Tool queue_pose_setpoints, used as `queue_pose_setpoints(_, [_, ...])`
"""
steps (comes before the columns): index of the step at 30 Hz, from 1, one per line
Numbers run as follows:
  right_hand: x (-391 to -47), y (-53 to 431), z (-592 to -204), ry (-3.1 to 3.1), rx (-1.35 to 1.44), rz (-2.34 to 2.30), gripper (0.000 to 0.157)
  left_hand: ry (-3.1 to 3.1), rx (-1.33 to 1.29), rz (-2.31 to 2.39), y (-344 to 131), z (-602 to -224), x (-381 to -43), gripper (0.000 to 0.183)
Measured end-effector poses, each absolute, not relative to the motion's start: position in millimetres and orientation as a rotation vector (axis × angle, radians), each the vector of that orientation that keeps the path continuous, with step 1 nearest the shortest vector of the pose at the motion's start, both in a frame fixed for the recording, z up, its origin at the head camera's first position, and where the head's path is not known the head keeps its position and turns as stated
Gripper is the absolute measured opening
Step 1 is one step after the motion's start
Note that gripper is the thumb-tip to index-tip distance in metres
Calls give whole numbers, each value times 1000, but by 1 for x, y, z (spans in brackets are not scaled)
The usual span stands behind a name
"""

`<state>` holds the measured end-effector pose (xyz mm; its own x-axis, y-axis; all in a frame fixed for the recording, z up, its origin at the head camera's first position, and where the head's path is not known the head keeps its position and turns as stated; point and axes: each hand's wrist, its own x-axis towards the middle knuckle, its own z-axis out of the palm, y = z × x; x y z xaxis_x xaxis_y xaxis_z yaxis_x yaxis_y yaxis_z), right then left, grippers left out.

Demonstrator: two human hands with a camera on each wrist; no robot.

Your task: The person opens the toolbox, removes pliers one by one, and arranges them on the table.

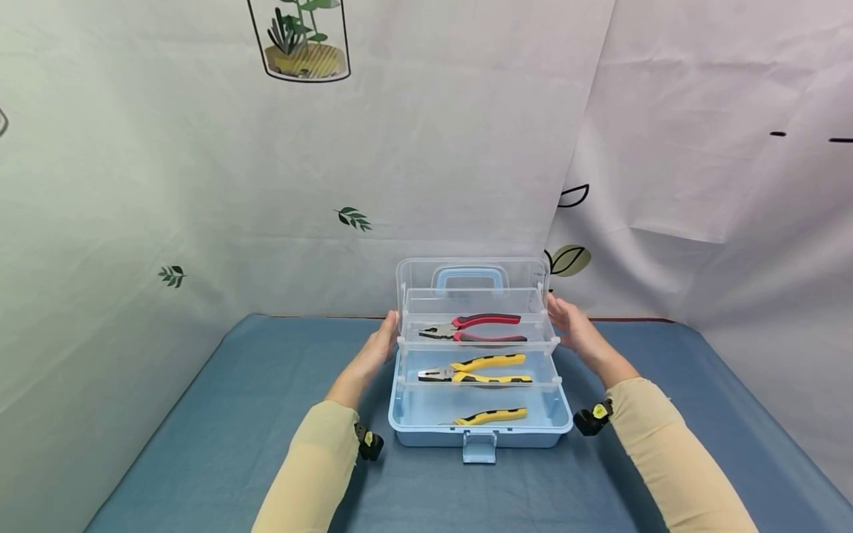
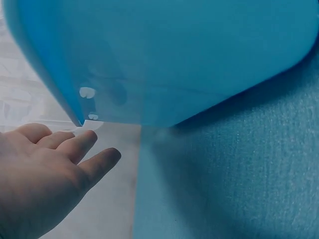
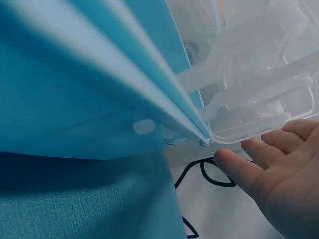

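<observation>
A light blue toolbox stands unfolded, its clear lid raised and its clear trays fanned out in tiers. Red-handled pliers lie in the upper tray, and yellow-and-black pliers in the lower one. In the blue base lies a tool with a yellow-and-black handle, its other end hard to make out. My left hand is at the box's left side, fingers extended near the lid. On the right side, my right hand has loosely extended fingers by the clear plastic; contact cannot be told.
Blue cloth covers the table under the box. A pale printed curtain hangs close behind the lid and along both sides. The front latch hangs down toward me.
</observation>
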<state>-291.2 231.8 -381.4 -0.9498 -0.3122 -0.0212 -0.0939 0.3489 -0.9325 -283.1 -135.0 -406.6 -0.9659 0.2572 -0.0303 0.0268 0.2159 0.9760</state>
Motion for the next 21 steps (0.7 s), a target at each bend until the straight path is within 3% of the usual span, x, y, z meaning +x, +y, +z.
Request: queue_pose_setpoints(21, [-292, 230, -391, 2374, -357, -1611, 75, 2266, 197, 1849, -133, -416, -282, 79])
